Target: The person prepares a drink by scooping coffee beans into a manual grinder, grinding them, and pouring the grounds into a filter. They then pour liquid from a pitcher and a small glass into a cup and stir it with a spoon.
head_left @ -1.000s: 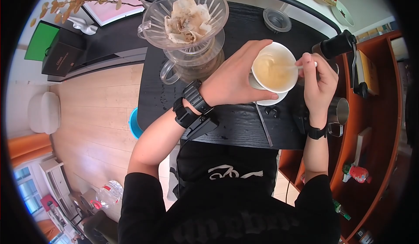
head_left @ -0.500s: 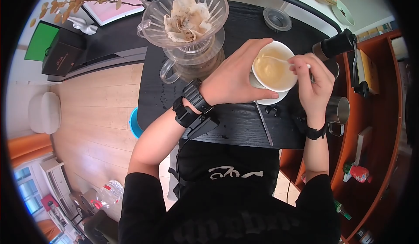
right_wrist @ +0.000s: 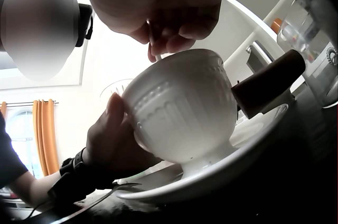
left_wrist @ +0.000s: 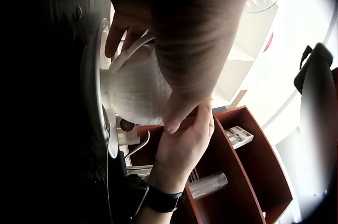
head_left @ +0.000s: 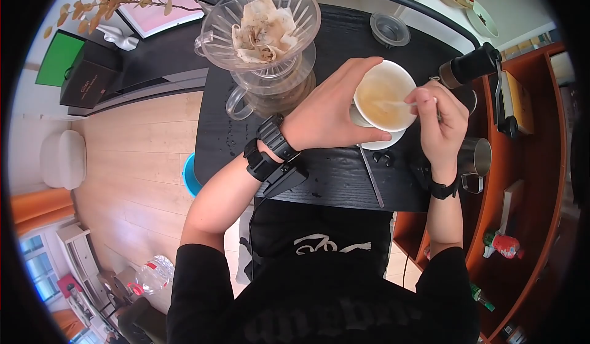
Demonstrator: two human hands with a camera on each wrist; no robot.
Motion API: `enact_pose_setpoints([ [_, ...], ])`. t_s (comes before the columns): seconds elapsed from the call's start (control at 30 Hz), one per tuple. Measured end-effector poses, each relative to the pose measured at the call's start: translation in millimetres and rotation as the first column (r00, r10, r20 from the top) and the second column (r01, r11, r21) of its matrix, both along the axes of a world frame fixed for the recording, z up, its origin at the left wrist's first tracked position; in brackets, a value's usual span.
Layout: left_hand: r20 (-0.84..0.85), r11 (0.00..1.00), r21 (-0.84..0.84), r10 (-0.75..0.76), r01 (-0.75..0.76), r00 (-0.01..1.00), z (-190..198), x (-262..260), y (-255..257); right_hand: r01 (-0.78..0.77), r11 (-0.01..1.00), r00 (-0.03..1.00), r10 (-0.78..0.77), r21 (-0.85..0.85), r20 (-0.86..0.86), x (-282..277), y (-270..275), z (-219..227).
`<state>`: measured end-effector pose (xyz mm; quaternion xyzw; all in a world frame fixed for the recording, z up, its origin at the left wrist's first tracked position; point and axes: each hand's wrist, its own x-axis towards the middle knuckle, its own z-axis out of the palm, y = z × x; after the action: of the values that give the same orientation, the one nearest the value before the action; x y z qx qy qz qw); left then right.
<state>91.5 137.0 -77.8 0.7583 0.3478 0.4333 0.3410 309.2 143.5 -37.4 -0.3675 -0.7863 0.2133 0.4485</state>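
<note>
My left hand [head_left: 329, 110] holds a white fluted cup [right_wrist: 182, 110], thumb at the near side and fingers round the far side. Pale yellow-brown liquid [head_left: 376, 95] fills part of the cup. Above the rim, my right hand [head_left: 444, 122] pinches a slim white spoon handle [head_left: 402, 103]; its lower end is hidden in the liquid. The cup stands on a white saucer [right_wrist: 158, 196], seen from the side in both wrist views. A metal spoon [head_left: 372, 178] leans on the saucer, its handle reaching toward the table's front edge.
Left of the cup stands a glass server [head_left: 270, 98] under a clear dripper [head_left: 215, 30] with a used paper filter. A grey lidded dish [head_left: 390, 29] sits behind. On the right are a black hand grinder [head_left: 470, 66], a metal pitcher [head_left: 476, 154] and a brown shelf [head_left: 534, 190].
My right hand has shifted slightly left, and the spoon has swept round inside the cup, stirring the liquid. The left hand stays on the cup in the same place.
</note>
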Motion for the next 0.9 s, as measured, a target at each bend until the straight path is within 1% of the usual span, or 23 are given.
enact_pose_setpoints([
  [0.03,0.007,1.0,-0.003,-0.005,0.005,1.0,-2,0,0,-0.006,0.999,0.999,0.008,0.048,-0.031,-5,1,-2],
  [0.13,0.001,1.0,0.005,-0.001,0.001,1.0,-2,0,0,0.13,0.991,0.991,-0.13,0.013,-0.03,-3,6,-2],
  [0.17,0.004,1.0,0.003,-0.003,0.003,1.0,-2,0,0,0.15,0.987,0.989,-0.15,-0.053,0.004,1,5,2],
  [0.27,0.005,1.0,0.0,-0.008,0.008,1.0,-1,1,0,0.019,0.997,0.998,-0.023,-0.072,-0.053,2,4,0],
  [0.3,0.003,1.0,-0.001,-0.007,0.007,1.0,-1,1,0,0.018,0.999,1.0,-0.018,-0.038,-0.006,0,2,3],
  [0.4,0.007,1.0,0.001,-0.009,0.009,1.0,-3,0,0,0.113,0.993,0.988,-0.112,0.012,-0.104,-7,7,-3],
  [0.43,0.01,1.0,0.008,-0.009,0.009,1.0,-3,0,0,0.155,0.988,0.986,-0.156,-0.021,-0.052,-3,6,0],
  [0.53,-0.005,1.0,0.005,-0.004,0.004,1.0,0,0,-1,0.109,0.984,0.992,-0.118,-0.14,-0.054,3,2,0],
  [0.57,-0.003,1.0,0.009,-0.005,0.005,1.0,0,0,0,0.06,0.991,0.998,-0.062,-0.122,-0.016,2,1,2],
  [0.67,0.005,1.0,0.008,-0.008,0.008,1.0,-3,0,-1,0.064,0.998,0.995,-0.065,-0.019,-0.075,-8,3,-1],
  [0.7,0.005,1.0,0.011,-0.006,0.006,1.0,-4,0,-1,0.106,0.994,0.993,-0.106,-0.007,-0.046,-5,5,-1],
  [0.8,-0.011,1.0,0.0,0.005,-0.005,1.0,-1,0,-1,0.086,0.982,0.995,-0.093,-0.166,-0.034,5,4,1],
  [0.83,-0.02,1.0,-0.01,0.006,-0.006,1.0,-1,0,-1,0.012,0.981,0.996,-0.029,-0.194,-0.085,4,4,-1],
  [0.9,-0.008,1.0,0.006,-0.001,0.001,1.0,-2,0,0,0.02,0.995,0.994,-0.03,-0.098,-0.102,-2,4,-1],
])
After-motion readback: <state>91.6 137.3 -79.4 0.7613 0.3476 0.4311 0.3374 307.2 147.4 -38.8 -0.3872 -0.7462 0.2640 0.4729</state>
